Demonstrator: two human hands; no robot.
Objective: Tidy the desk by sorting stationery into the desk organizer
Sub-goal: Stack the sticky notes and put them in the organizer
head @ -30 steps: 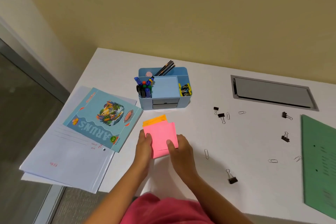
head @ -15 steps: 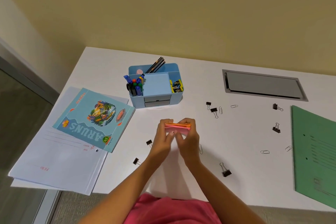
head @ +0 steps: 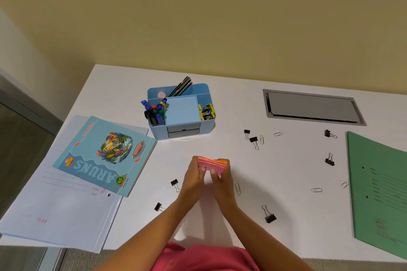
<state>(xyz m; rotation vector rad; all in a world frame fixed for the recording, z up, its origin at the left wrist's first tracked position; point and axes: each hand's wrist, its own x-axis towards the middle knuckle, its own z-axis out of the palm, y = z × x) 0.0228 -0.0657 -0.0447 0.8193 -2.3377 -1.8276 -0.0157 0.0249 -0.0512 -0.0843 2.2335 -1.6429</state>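
Sticky-note stack (head: 211, 164) on edge, long axis left-right, pinched between left hand (head: 193, 177) and right hand (head: 222, 177).

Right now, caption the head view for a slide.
Both hands square a pink-and-orange sticky-note stack before the blue plastic desk organizer.

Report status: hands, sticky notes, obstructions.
Left hand and right hand both gripping sticky notes. Organizer ahead, path clear. Binder clips loose on desk.

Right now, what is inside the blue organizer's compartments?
The desk organizer holds markers front left, pencils at the back, binder clips on the right. The middle compartment looks empty. The drawers' contents are hidden.
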